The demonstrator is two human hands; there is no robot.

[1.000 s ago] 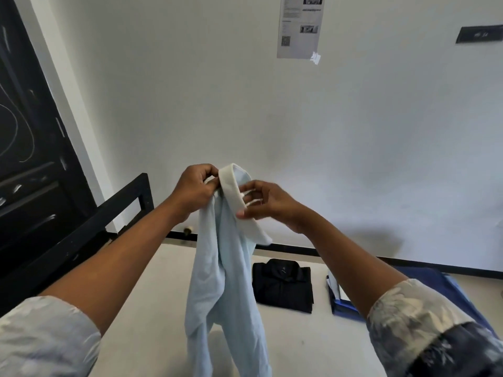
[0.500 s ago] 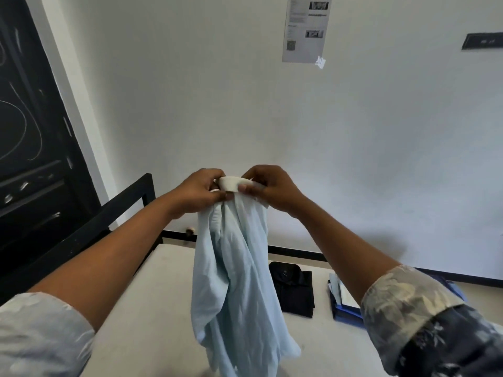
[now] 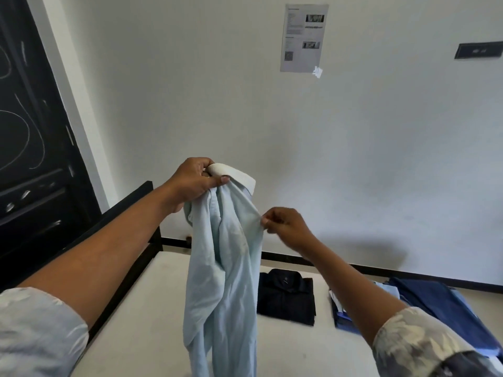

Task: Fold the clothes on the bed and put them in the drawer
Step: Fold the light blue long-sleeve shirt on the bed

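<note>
A light blue shirt (image 3: 223, 281) with a white collar hangs in the air over the white bed (image 3: 141, 317). My left hand (image 3: 193, 183) grips it at the collar, holding it up. My right hand (image 3: 285, 227) is lower and to the right, pinching the shirt's right edge between thumb and fingers. The shirt's lower end reaches the bottom of the view. A folded black shirt (image 3: 285, 297) lies on the bed behind it. The drawer is not in view.
A pile of blue clothes (image 3: 441, 308) lies on the bed at the right. A black bed frame (image 3: 128, 210) runs along the left side, with a black door (image 3: 30, 159) beyond it. A white wall with a paper notice (image 3: 302, 39) stands ahead.
My right hand let go of the collar and dropped down to pinch the shirt's right edge. My left hand keeps hold of the collar.
</note>
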